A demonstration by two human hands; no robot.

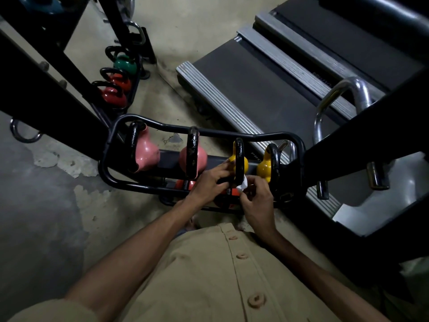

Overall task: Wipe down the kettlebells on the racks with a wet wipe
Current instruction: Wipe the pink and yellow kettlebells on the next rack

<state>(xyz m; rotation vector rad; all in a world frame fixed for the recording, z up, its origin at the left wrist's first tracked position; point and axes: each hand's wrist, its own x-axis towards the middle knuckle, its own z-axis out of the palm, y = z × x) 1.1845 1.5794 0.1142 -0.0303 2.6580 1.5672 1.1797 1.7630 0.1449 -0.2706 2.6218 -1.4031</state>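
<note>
At the rack [111, 145], six o'clock: left hand [206, 182] is gripping a yellow kettlebell [239, 159]; right hand [257, 201] is pinching a white wipe [241, 183] against its handle.

two treadmills [250, 89] stand on patchy concrete floor [46, 182].

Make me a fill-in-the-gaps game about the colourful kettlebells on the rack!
1. The near rack holds two pink kettlebells and two ____ ones.
2. The right hand pinches a ____ wet wipe.
3. The left hand rests on a yellow kettlebell with a ____ handle.
4. On the far rack, the kettlebell behind the two red ones is ____.

Missing words: yellow; white; black; green
</note>
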